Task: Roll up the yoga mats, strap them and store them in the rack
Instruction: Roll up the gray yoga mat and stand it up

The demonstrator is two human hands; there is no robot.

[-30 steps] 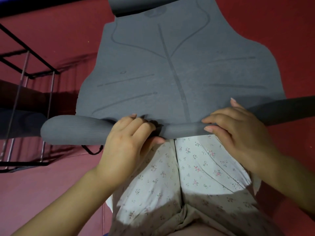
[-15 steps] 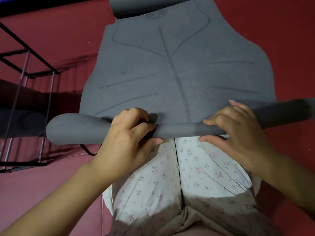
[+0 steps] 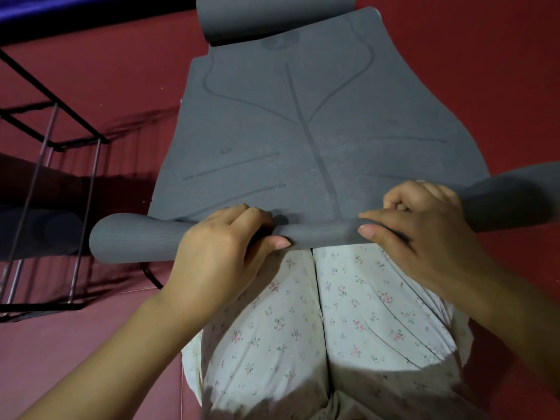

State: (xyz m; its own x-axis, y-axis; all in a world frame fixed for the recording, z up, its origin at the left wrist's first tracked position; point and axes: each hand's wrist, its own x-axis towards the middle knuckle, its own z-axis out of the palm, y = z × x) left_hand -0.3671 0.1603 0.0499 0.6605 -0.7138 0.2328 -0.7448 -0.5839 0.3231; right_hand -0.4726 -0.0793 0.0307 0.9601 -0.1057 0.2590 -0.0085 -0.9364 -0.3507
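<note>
- Nearest to me are my knees in pale floral trousers [image 3: 348,313], on the red floor [image 3: 485,71].
- Just beyond my knees lies the rolled near end of the grey yoga mat [image 3: 303,131], a thin roll running left to right across the floor.
- My left hand [image 3: 218,253] sits on the roll left of centre; its fingers [image 3: 242,216] curl over the top of it and the thumb presses the near side, so they grip the roll.
- My right hand [image 3: 424,231] is on the roll right of centre, fingers bent over the far side and thumb flat along the near face, also gripping it.
- A black strap [image 3: 151,275] shows on the floor under the left end of the roll.
- To the left stands the black metal rack [image 3: 60,140], with a dark rolled mat [image 3: 39,231] lying low inside it.
- Farther out, the unrolled part of the mat lies flat, marked with faint lines.
- At the far end the mat curls up into a second roll [image 3: 272,16].
</note>
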